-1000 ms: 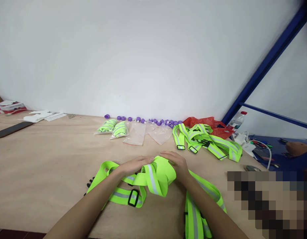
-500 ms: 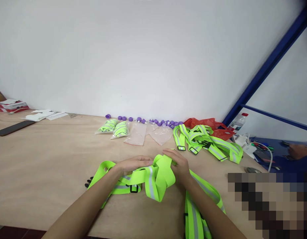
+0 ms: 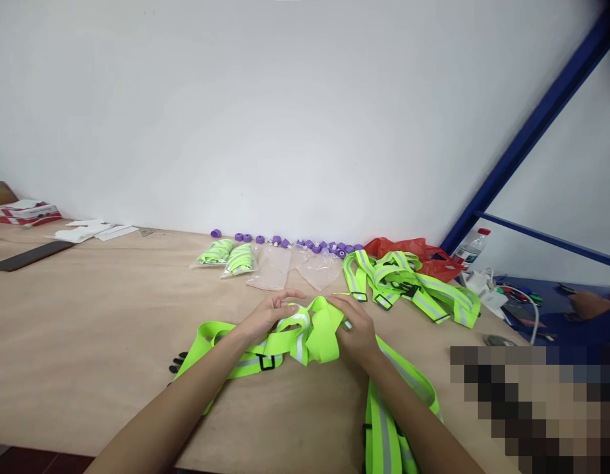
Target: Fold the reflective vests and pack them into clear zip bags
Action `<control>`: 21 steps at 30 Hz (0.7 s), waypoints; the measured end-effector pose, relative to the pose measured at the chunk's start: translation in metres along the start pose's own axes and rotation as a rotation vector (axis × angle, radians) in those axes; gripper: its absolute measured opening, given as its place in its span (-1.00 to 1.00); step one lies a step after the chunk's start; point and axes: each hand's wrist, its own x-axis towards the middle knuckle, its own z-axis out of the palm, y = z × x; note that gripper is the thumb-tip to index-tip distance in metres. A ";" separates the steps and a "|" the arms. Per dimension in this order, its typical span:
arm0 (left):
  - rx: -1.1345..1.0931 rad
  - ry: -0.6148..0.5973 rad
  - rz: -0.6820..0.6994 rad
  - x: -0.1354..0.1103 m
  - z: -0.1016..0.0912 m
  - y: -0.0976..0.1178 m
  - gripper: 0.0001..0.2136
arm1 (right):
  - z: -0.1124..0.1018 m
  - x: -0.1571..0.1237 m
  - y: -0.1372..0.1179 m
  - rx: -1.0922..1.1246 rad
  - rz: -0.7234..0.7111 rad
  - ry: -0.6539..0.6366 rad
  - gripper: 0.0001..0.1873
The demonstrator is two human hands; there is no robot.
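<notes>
A neon green reflective strap harness (image 3: 312, 336) with grey stripes and a black buckle lies bunched on the wooden table (image 3: 97, 316) in front of me. My left hand (image 3: 268, 315) grips the bunched straps on their left side, fingers curled over the fabric. Close beside it, my right hand (image 3: 354, 329) holds the folded part on the right. One strap trails down past my right forearm toward the table's near edge.
Another green harness (image 3: 408, 283) lies at the back right beside a red bag (image 3: 408, 249). Two bagged green straps (image 3: 228, 257), clear plastic bags (image 3: 273, 266) and several purple caps (image 3: 305, 242) sit by the wall. A bottle (image 3: 470, 247) and cables are far right; papers are far left.
Both hands have gathered the straps closer together and shifted slightly away from me; the loop that hung lower is now bunched up between them.
</notes>
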 end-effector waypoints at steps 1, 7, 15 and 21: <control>0.020 0.023 0.033 0.001 0.001 0.002 -0.50 | -0.001 0.001 -0.001 -0.011 -0.008 0.004 -0.59; 0.176 0.163 0.237 0.012 0.014 0.030 -0.61 | -0.019 0.017 -0.009 -0.229 -0.229 0.016 -0.55; 0.315 0.261 0.494 0.020 0.033 0.117 -0.72 | -0.061 0.029 -0.038 -0.621 -0.289 0.001 -0.64; 0.348 0.299 0.792 0.016 0.053 0.176 -0.85 | -0.052 -0.005 -0.073 -0.519 -0.254 -0.284 -0.81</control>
